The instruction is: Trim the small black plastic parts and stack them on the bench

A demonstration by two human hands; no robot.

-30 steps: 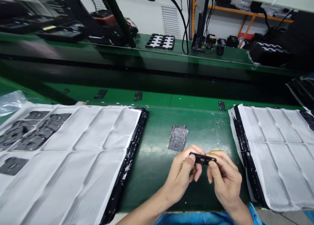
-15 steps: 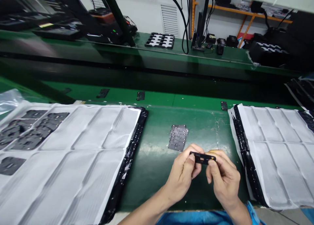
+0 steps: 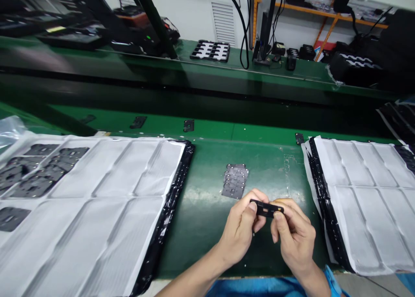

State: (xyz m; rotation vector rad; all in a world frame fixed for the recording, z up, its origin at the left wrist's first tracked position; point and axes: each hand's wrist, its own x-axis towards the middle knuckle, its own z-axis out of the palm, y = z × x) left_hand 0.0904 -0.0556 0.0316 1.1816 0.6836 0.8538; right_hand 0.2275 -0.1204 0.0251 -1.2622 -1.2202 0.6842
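Observation:
Between both hands I hold a thin black plate with small cut-outs [image 3: 266,209], tilted so that it looks narrow from here. My left hand [image 3: 241,228] pinches its left end, thumb on the near face. At the right end, my right hand [image 3: 293,232] grips it between thumb and curled fingers. Just beyond my left hand lies an overlapping stack of similar dark plates [image 3: 234,181] on the green worktop [image 3: 207,241].
A white-lined tray [image 3: 129,236] on the left carries several dark plates [image 3: 42,176] in its far-left compartments. Another white-lined tray [image 3: 372,210] stands on the right. Single plates [image 3: 189,125] lie spaced along the green strip behind. A black-and-white holder [image 3: 210,50] sits farther back.
Both hands keep hold of the plate, which has tipped slightly, its right end a little nearer me. Loose plates on the green strip have shifted slightly to the right.

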